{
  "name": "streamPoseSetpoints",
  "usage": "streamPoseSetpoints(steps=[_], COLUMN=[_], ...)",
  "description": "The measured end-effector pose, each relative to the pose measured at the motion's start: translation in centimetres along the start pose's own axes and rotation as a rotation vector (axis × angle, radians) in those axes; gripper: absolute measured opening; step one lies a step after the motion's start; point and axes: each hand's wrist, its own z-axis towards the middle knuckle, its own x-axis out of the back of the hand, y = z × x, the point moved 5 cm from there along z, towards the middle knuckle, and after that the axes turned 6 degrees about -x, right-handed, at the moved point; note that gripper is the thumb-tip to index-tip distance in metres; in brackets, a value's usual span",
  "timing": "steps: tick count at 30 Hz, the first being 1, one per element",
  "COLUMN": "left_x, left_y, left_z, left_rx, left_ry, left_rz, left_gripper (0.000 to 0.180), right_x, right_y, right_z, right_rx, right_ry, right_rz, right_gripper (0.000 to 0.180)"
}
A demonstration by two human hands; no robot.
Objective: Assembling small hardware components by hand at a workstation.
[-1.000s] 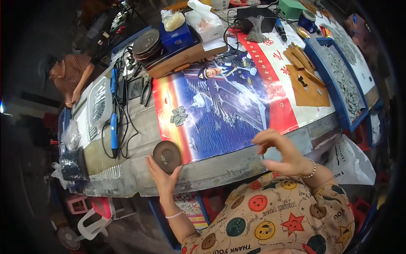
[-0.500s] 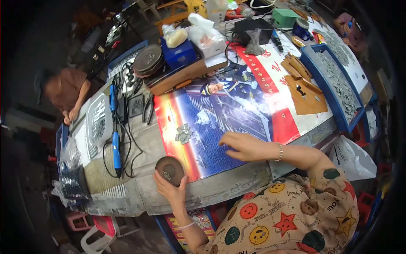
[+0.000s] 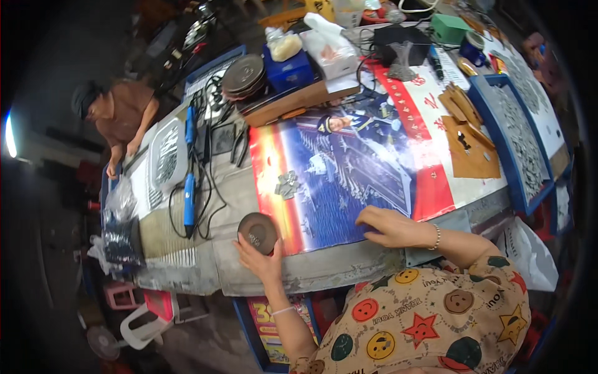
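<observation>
Dish in our left hand, loose pieces on the poster

We are holding a round brown dish [image 3: 257,219] with our left hand [image 3: 265,263], fingers along one side and thumb along the other, clamped on its near rim. The dish is sitting just beside the lower-left corner of the poster [image 3: 330,218], over the bare table [image 3: 230,265]; we cannot tell whether it is touching the tabletop. A few small bits are showing inside it.

Our right hand [image 3: 397,229] is hanging over the poster's near edge, fingers curled and close together, well apart from the dish. We cannot tell whether anything is sitting between its fingertips.

As for how far along we are, we are judging only from how things are lying. A small pile of grey pieces [image 3: 287,185] is resting on the poster's left part, beyond the dish, heaped and not lined up. Many more grey pieces are filling the blue tray [image 3: 503,146] at the right, and neither hand is touching them. With the pile lying loose and only a little showing in the dish, we are reading the work as partway along, with plenty of pieces remaining. The pliers [image 3: 238,148] are lying unused beyond the dish.
</observation>
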Motion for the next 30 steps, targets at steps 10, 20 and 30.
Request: streamPoseSetpoints(steps=[10,20,30], left_x=[-0.4,-1.7,-4.6], left_y=[-0.4,-0.4,-2.2], left_z=[0.9,6.5,8.9], left_rx=[0.021,0.130,0.143], left_ry=[0.085,0.158,0.144], left_rz=[-0.010,0.001,0.072], left_gripper=[0.109,0.110,0.110], right_x=[1.6,2.6,7.2], right_y=[0.2,1.2,4.0], right_z=[-4.1,-8.3,-11.5], right_rx=[-0.034,-0.056,-0.129], right_ry=[-0.040,0.034,0.324], right_rz=[0.039,0.071,-0.077], right_gripper=[0.028,0.027,0.024])
